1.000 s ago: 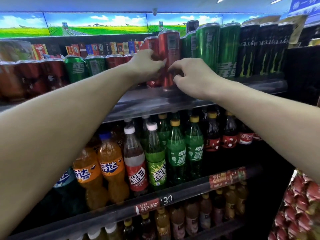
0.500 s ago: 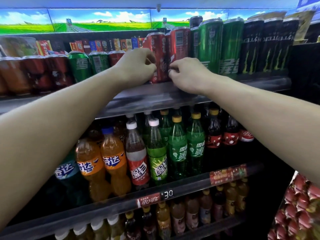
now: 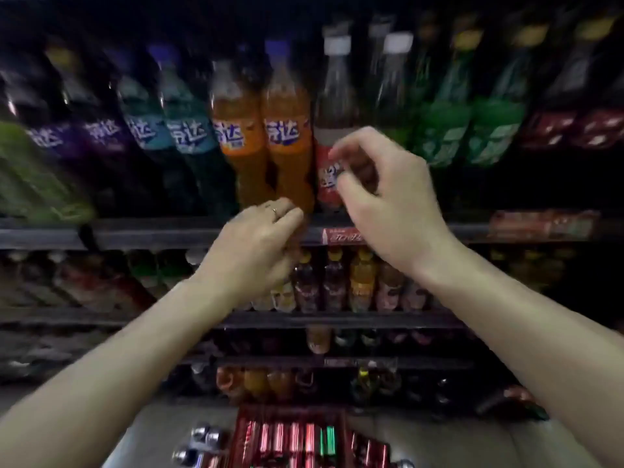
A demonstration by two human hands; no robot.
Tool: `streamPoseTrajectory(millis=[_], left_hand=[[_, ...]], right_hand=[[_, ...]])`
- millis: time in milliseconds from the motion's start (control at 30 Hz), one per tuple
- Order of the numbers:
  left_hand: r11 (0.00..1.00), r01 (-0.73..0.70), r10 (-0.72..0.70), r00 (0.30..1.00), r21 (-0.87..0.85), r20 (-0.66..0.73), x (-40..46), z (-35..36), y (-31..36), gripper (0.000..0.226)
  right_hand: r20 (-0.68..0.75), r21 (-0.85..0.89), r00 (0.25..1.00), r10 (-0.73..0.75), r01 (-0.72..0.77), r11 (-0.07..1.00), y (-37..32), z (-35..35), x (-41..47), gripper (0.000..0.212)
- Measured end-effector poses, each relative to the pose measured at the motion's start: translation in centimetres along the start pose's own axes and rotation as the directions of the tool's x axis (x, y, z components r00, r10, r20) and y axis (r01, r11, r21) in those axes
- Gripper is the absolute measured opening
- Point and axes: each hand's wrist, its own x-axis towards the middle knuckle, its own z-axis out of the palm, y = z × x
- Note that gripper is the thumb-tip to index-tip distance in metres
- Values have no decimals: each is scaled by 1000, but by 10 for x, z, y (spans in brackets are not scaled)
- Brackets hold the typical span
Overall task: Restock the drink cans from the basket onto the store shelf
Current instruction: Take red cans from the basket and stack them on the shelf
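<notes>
Red cans (image 3: 293,440) upright in basket (image 3: 246,413).

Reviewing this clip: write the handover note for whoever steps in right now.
Left hand: empty, loosely curled, in front of the bottle shelf edge.
Right hand: empty, fingers open, in front of the bottles.
Basket: on the floor below, red cans and a green can inside.
Done: nothing in hand; the can shelf is out of view.
Left: reach down, take more cans, shelve them.

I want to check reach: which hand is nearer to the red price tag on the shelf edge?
Right. The right hand hangs just above the red price tag, its wrist beside it. The left hand is further off, to the tag's left.
</notes>
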Motion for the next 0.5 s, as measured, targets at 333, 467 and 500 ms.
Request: streamPoseTrajectory(millis=[333, 467, 500], left_hand=[[830, 545, -360, 680, -113, 639, -189, 187, 16, 31], [743, 663, -354, 505, -91, 787, -259, 264, 13, 39], [719, 690, -359, 466, -78, 808, -279, 287, 11, 37]], right_hand=[[557, -246, 560, 613, -594, 766, 143, 186, -224, 24], [587, -379, 283, 758, -731, 567, 201, 244, -318, 19], [584, -395, 236, 777, -753, 526, 218, 261, -343, 15]])
